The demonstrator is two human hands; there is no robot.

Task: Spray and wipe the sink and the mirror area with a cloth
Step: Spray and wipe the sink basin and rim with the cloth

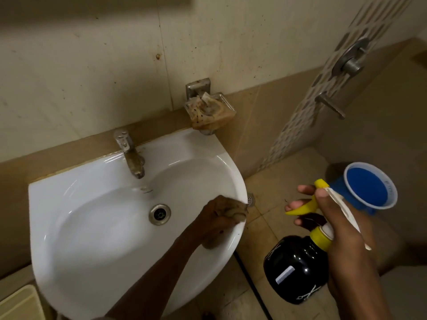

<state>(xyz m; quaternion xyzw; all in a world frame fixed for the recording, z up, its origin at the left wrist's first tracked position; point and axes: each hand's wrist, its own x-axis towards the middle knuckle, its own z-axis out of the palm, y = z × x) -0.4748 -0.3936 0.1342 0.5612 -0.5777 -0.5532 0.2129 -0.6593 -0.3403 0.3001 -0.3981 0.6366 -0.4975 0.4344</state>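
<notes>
A white wall-mounted sink (92, 204) fills the lower left, with a steel drain (159, 214) and a stained tap (131, 155) at its back. My left hand (215, 220) presses a bunched brown cloth (235, 212) against the sink's right rim. To the right of the sink, my right hand (335, 218) grips a black spray bottle (295, 271) by its yellow neck, fingers on the yellow trigger (300, 209). The nozzle points to the upper left. No mirror is in view.
A dirty soap dish (210, 112) hangs on the wall above the sink's right corner. A blue mug (369, 188) stands on the floor beyond my right hand. Shower valve fittings (351, 61) stick out of the right wall. A cream bin lid (20, 306) sits bottom left.
</notes>
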